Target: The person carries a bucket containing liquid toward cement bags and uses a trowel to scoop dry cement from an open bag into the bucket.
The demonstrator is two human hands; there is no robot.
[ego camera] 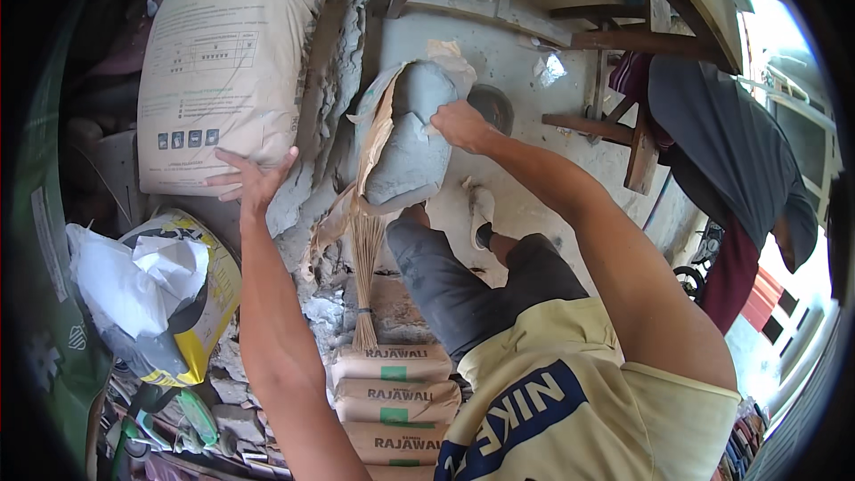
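My left hand (250,174) rests with spread fingers on the lower edge of a full Rajawali cement bag (220,100), which lies on a ledge at the left. My right hand (464,125) is closed at the right rim of a torn-open paper cement bag (401,167). Its fingers appear to grip that rim, though the fingertips are partly hidden. Grey cement powder (422,90) shows inside the opened bag. Ragged brown paper (377,137) hangs along its left side. Just below it is a bundled stick broom (366,280).
Several stacked cement bags (394,401) lie near my legs. A yellow-and-grey bucket (200,341) with white sheeting (133,274) stands at left. A dark round container (491,110) sits beyond my right hand. Wooden furniture (601,40) and a person in dark clothing (721,140) are at right.
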